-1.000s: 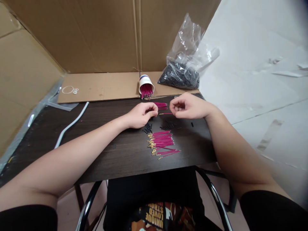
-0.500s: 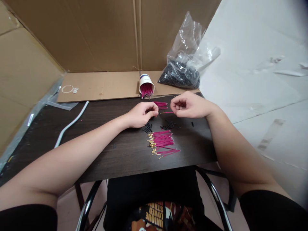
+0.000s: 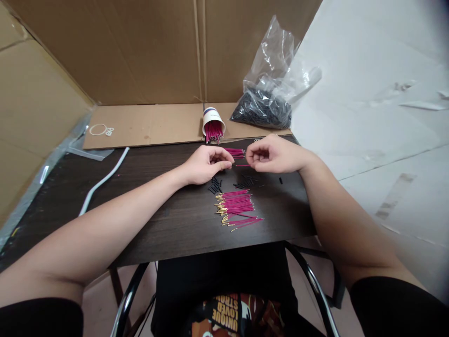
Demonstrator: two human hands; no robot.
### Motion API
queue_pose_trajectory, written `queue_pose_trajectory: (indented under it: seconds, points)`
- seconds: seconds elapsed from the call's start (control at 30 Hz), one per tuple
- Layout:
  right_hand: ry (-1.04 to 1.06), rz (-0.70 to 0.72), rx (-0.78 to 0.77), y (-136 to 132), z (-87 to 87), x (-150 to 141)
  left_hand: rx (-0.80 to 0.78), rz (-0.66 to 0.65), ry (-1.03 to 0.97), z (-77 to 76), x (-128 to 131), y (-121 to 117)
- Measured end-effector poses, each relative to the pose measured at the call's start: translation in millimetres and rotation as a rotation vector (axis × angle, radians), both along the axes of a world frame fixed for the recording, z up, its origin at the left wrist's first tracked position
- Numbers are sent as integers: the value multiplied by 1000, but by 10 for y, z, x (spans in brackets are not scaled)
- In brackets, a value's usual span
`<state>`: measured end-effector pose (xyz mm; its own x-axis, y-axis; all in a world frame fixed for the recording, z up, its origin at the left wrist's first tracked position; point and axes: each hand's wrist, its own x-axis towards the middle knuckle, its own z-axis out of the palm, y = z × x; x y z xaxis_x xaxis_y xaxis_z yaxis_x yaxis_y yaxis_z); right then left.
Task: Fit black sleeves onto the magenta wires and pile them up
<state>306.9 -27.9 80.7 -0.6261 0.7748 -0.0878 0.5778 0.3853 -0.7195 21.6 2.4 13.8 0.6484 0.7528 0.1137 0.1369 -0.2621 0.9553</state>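
Dark tabletop (image 3: 150, 210) runs beneath your hands, its plain surface making small pieces easy to spot. Your right hand (image 3: 271, 155) pinches one magenta wire (image 3: 242, 165) nearly level, probably to steady its free end toward your left hand (image 3: 206, 164), whose thumb and finger are narrowed; whatever sits between them I cannot tell. Black tubes (image 3: 214, 187) lie just below, seemingly for short reaches. Nearer you, the wire row (image 3: 238, 203) points its gold ends left, likely for uniform picking
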Motion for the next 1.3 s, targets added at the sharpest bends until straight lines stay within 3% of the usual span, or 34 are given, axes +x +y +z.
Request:
queue_pose_trajectory:
  seconds: [0.57,1.3]
  points:
    - [35,-46,280,27,-119,-89,99,134,10,-64,21,4]
    - [33,-16,370,40,-130,-89,113,148,20,-43,21,-15]
